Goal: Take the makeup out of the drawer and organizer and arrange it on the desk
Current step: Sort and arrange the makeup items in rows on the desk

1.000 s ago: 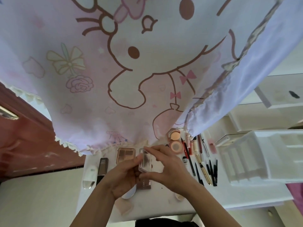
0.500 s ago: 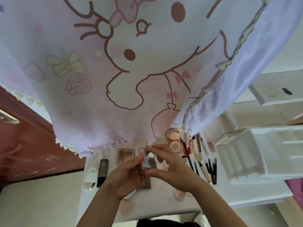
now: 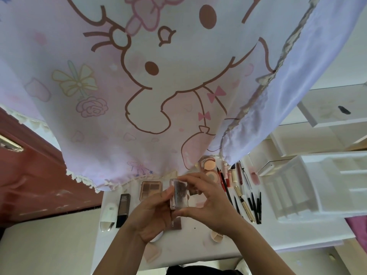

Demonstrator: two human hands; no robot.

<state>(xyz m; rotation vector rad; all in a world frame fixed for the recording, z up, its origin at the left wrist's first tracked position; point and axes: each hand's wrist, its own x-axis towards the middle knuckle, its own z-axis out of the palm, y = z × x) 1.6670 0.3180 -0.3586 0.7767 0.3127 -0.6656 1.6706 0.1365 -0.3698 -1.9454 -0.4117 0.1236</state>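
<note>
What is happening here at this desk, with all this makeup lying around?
A person is arranging makeup on a white desk. The left hand and right hand together hold a small clear case above it, not yet set down. An eyeshadow palette, a dark tube and a row of pencils and tubes lie on the desk, beside a white organizer. A cartoon-print curtain hangs over the far edge.

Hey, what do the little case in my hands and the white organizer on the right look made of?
The small case looks like clear, glossy plastic: its rim is see-through and catches light. The white organizer looks like smooth moulded plastic, given its thin, even dividers; painted wood is possible.
</note>
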